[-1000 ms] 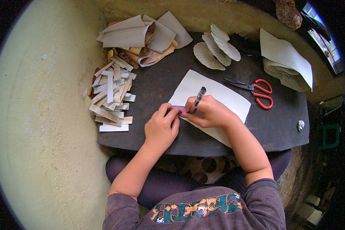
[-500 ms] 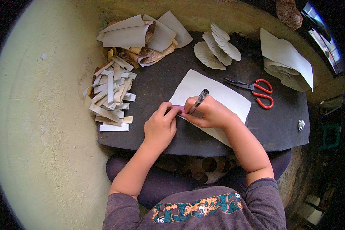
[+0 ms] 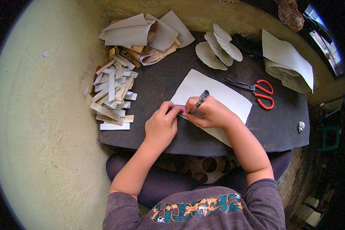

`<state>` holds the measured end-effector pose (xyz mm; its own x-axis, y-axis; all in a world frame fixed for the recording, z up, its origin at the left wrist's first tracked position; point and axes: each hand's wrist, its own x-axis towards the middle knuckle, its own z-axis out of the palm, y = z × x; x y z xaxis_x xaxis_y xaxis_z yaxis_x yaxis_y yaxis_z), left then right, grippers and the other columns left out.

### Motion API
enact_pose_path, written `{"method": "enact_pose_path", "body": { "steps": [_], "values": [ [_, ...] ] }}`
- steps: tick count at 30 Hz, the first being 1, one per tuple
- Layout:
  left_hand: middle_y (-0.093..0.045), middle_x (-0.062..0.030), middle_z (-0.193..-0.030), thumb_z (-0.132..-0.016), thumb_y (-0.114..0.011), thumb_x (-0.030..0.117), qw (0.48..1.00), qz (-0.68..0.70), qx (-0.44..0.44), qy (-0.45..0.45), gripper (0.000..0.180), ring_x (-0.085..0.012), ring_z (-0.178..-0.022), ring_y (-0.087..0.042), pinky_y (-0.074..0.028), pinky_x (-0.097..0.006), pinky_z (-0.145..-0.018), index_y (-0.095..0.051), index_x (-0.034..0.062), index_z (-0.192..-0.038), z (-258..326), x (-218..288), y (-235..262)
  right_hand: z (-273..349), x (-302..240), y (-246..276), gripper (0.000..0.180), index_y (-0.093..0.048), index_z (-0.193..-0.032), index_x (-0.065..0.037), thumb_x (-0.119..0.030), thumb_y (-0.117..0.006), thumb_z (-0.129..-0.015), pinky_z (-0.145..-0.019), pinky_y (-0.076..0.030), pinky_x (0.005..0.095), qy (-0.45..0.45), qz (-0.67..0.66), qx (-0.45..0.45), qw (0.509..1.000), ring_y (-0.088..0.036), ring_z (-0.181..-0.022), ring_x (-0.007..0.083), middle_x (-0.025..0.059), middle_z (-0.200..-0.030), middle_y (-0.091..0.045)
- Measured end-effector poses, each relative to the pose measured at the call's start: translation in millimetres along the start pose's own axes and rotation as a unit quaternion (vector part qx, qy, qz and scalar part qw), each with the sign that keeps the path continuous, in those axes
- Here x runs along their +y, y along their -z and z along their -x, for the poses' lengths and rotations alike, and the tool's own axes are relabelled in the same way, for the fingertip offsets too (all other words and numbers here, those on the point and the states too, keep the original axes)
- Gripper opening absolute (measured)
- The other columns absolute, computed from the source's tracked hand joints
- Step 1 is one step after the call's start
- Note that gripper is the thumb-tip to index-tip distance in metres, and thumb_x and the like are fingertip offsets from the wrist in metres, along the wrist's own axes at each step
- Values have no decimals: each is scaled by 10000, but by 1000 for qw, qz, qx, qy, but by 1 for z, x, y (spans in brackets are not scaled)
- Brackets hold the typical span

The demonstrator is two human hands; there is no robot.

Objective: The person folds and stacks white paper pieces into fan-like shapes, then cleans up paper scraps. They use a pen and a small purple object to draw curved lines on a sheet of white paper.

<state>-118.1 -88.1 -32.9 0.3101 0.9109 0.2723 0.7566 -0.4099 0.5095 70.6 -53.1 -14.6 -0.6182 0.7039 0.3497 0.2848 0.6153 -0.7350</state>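
A white sheet (image 3: 209, 85) lies slantwise on the dark table, partly under my right hand. My right hand (image 3: 212, 114) is closed around a clear pen with a black cap end (image 3: 201, 100). The pen leans, and its tip is hidden behind my fingers. At the sheet's left edge is a small purple piece (image 3: 178, 109), mostly covered by both hands. My left hand (image 3: 160, 124) has its fingers bent, with thumb and fingertips pressed on that piece close to my right fingertips. Red-handled scissors (image 3: 264, 94) lie open to the right of the sheet.
Cut pale strips (image 3: 112, 90) are piled at the table's left edge. Folded sheets (image 3: 128, 35) lie at the far left. Several scalloped fan-shaped pieces (image 3: 209, 55) rest at the back. A rolled sheet (image 3: 283, 57) and a crumpled scrap (image 3: 301, 126) are on the right.
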Motion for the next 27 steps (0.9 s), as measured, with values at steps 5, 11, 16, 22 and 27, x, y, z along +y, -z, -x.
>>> {"method": "enact_pose_path", "body": {
  "steps": [5, 11, 16, 22, 27],
  "values": [
    [-573, -41, -1020, -806, -575, 75, 1000, 2, -4, 4, 223, -280, -814, -633, -519, -387, -663, -648, 143, -1005, 0, -1, -1, 1, 2, 0, 146, -521, -812, -47, -87, -660, -798, -587, -473, 410, -10, 4, -11, 1000, -589, -643, 345, 137, -704, -571],
    [-576, -44, -1018, -807, -588, 104, 1000, 2, -3, 0, 201, -279, -810, -636, -521, -381, -663, -651, 136, -995, -1, 1, 0, 1, 0, 2, 155, -513, -804, -46, -92, -661, -800, -585, -470, 404, -7, 0, -9, 1000, -586, -645, 347, 141, -701, -568],
    [-581, -38, -1002, -824, -612, 170, 1000, 12, 5, 6, 151, -275, -799, -640, -523, -373, -650, -659, 144, -966, -2, 5, 1, 1, -1, 6, 152, -515, -806, -48, -91, -661, -798, -587, -469, 404, -26, 9, -18, 999, -590, -647, 347, 140, -698, -572],
    [-579, -28, -986, -821, -640, 226, 1000, 11, 1, 11, 146, -271, -800, -639, -522, -371, -647, -658, 157, -948, -1, 2, -1, 3, 8, 7, 133, -552, -790, -42, -62, -681, -766, -601, -471, 355, -46, 11, 8, 999, -612, -648, 301, 113, -688, -600],
    [-578, -27, -987, -820, -640, 228, 1000, 9, 1, 10, 140, -264, -815, -637, -521, -370, -653, -656, 158, -941, -1, 2, -1, 4, 12, 9, 133, -551, -792, -40, -51, -681, -766, -597, -476, 350, -54, 15, 27, 998, -617, -644, 298, 114, -686, -603]
  ]
}}
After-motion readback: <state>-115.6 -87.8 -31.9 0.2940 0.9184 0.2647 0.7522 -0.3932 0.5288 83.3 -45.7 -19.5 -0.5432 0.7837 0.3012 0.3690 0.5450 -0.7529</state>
